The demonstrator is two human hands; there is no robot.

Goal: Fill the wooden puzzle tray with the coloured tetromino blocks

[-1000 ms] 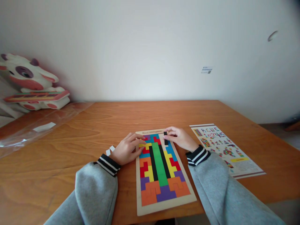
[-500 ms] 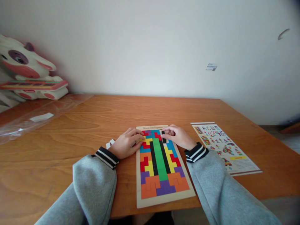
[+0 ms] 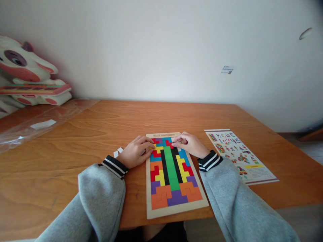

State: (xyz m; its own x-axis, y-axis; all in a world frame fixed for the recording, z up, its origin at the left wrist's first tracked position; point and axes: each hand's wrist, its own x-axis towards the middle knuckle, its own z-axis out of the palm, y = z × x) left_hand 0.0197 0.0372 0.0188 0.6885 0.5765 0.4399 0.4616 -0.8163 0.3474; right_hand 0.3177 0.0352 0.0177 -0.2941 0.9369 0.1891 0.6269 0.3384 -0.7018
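Observation:
The wooden puzzle board [image 3: 176,209] lies on the table, filled with coloured block pieces. A long green strip [image 3: 171,168] runs down its middle between two black strips. My left hand [image 3: 136,151] rests at the board's upper left edge, fingers stretched out over yellow and red pieces, gripping nothing. Over the upper right part, my right hand [image 3: 190,144] is closed in a pinch beside a red piece [image 3: 168,144]. Its fingertips hold a puzzle piece, mostly hidden; only a thin dark edge shows. Bare pale wood is visible near these fingers.
A printed pattern sheet [image 3: 239,154] lies right of the board. Small white pieces [image 3: 117,152] sit behind my left hand. Clear plastic wrapping [image 3: 50,117] spreads over the table's left side. At the far left stands a cow-shaped toy keyboard [image 3: 35,77]; a wall is behind the table.
A black piece that showed under my right fingers has gone from sight, and that hand's fingers are drawn closer together. My left hand stays put. The view has shifted slightly.

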